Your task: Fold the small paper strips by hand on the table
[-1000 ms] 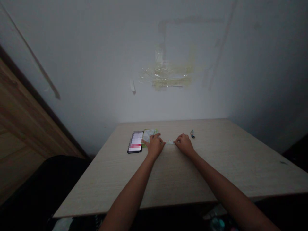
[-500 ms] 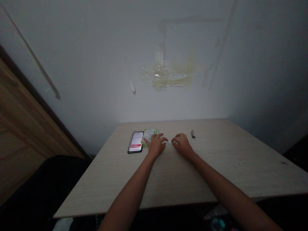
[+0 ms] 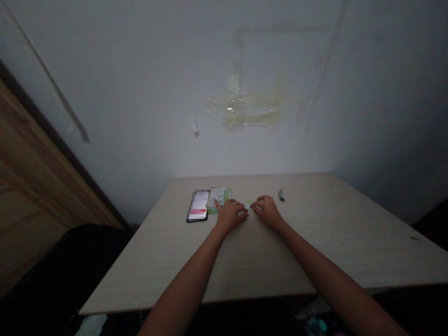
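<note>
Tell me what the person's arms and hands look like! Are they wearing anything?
The left arm and right arm show no sleeves. The left hand and right hand have no gloves. I see no watch or bracelet; any rings are too small to tell.

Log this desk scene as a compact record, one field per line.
Left hand: thumb spread, fingertips near the small pale piece; contact unclear
Right hand: fingertips at the small pale piece; grip unclear
Left side: phone, screen lit, beside green-and-white packet
Right side: small crumpled scrap
Surface: light wood-look table
Behind: wall with shiny tape
</note>
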Available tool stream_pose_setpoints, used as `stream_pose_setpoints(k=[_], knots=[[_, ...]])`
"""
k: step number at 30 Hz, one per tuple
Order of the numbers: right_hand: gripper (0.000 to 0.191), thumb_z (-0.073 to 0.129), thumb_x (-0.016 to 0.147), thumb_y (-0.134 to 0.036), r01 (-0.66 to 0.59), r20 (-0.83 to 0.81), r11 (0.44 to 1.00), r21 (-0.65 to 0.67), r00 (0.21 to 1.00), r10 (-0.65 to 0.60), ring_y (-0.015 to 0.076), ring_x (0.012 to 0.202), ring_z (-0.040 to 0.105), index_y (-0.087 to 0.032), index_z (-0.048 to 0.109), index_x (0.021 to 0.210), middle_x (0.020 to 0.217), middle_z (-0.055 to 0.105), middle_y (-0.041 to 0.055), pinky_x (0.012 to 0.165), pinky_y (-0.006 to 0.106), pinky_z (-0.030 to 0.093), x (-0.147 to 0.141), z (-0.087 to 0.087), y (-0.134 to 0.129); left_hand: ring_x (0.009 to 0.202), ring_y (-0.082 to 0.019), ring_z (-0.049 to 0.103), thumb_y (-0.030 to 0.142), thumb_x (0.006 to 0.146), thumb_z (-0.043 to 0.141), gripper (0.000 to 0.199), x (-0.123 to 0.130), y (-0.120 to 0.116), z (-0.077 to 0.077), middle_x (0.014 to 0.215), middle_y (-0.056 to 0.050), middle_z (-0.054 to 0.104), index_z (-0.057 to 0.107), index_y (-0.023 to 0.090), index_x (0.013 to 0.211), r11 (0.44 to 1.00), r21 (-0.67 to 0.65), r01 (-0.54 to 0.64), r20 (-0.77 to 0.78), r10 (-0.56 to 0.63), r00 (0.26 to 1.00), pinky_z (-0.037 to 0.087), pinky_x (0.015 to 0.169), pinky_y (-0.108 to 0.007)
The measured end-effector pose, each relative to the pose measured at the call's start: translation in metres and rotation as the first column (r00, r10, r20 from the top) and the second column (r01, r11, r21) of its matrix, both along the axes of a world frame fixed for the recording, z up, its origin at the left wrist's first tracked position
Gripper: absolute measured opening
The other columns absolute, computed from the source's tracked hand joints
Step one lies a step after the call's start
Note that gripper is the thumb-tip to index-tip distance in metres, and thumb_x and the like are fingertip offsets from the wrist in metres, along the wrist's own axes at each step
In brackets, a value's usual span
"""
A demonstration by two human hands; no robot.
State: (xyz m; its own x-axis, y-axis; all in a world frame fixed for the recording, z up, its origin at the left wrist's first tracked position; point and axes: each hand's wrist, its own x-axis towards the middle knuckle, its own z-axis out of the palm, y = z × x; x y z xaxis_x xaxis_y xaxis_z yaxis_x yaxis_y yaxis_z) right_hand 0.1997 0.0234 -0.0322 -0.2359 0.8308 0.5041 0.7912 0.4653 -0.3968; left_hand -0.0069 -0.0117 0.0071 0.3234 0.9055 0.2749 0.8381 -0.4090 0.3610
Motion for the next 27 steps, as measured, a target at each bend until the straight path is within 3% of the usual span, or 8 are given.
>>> stream_pose_setpoints(k=[10, 27], knots=[[0.015, 0.069, 0.083, -0.029, -0.037, -0.166, 0.998, -0.053, 0.986, 0.027, 0.0243, 0.106, 0.055, -0.025, 0.081, 0.092, 0.104, 0.066, 0.0092, 0.100, 0.039, 0.042, 0.0057, -0.0015, 0.0007, 0.125, -0.030, 0.050, 0.048, 0.088, 0.064, 0.025, 0.0060, -0.0066, -0.0005, 0.116, 0.001, 0.071, 0.072, 0.041, 0.110, 0.999, 0.038, -0.024, -0.018, 0.024, 1.000, -0.012, 0.104, -0.083], [0.011, 0.072, 0.083, -0.030, -0.046, -0.082, 0.998, -0.037, 0.996, 0.042, 0.0240, 0.110, 0.054, -0.029, 0.081, 0.088, 0.108, 0.066, 0.0080, 0.100, 0.039, 0.042, 0.0059, -0.0017, -0.0058, 0.131, -0.032, 0.044, 0.053, 0.091, 0.058, 0.032, -0.0035, -0.0015, -0.0026, 0.129, 0.003, 0.064, 0.064, 0.050, 0.122, 0.999, -0.039, 0.019, -0.118, -0.023, 0.993, -0.010, 0.104, -0.084]])
